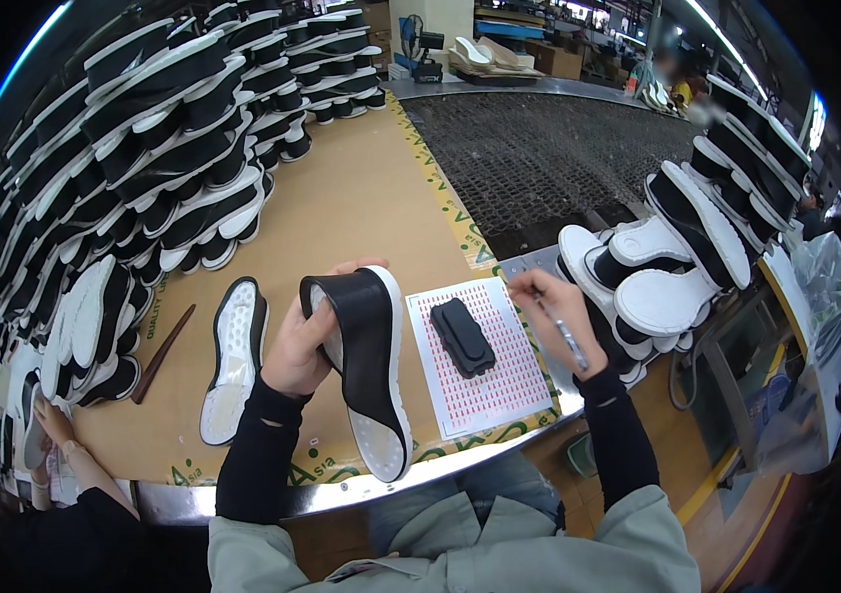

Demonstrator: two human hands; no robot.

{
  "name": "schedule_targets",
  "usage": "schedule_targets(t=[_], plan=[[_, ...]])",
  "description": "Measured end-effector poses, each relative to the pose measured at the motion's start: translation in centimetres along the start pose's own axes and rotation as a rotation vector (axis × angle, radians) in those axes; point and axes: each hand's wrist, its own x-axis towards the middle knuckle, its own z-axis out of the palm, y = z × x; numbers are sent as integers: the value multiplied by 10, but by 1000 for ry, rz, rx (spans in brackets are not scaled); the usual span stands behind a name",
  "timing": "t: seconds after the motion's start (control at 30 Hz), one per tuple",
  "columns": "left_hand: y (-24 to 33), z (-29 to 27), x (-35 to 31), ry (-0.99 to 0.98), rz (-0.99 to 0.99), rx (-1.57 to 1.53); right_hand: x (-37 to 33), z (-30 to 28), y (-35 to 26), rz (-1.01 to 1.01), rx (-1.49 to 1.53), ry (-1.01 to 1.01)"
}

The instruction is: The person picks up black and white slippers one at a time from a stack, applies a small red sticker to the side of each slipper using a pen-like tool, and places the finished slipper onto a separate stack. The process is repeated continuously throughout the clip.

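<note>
Black wedge sole (pixel 373 361), white-edged, held tilted above the near edge of the table (pixel 341 188). Left hand (pixel 299 344) grasps it at the thick end, thumb inside. Right hand (pixel 561 314) curled, pen (pixel 568 339) across it; whether its fingertips pinch anything else, cannot tell. Black oblong block (pixel 463 337) on red-marked sheet (pixel 504 395) between hands. 1 loose sole (pixel 235 361) lies left; tall sole stacks (pixel 168 128) beyond.

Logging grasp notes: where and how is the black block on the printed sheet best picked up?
Probably by its long sides near the middle, down from above: the black block lies flat on the printed sheet, is longer than wide, and nothing covers it. The right hand is nearer, but holds a pen-like tool.
</note>
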Motion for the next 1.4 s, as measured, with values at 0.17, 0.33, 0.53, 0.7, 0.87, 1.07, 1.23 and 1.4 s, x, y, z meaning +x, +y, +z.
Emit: schedule_targets(t=[0.17, 0.33, 0.53, 0.7, 0.87, 1.07, 1.23, 1.4], plan=[[-19, -19, -1, -82, -26, -192, 7, 30, 47, -65, -33, -54], [-21, -25, -1, -109, -34, -430, 13, 37, 52, 4, -34, -91], [-18, -15, -1, -171, -104, -587, 12, 40, 56, -51, 17, -179], [-13, -3, -3, -130, -263, -602, 15, 35, 58, 134, 153, -277], [-18, 2, -3, -261, -246, -540, 16, 39, 60, 58, 31, -253], [-31, 0, 0, -335, -356, -440, 12, 33, 54, -11, 119, 60], [-42, 7, -6, -353, -540, -698, 9, 13, -75, -342, 356, 78], [-46, 14, -6, -436, -409, -148, 6, 13, -127, -652, 283, -252]])
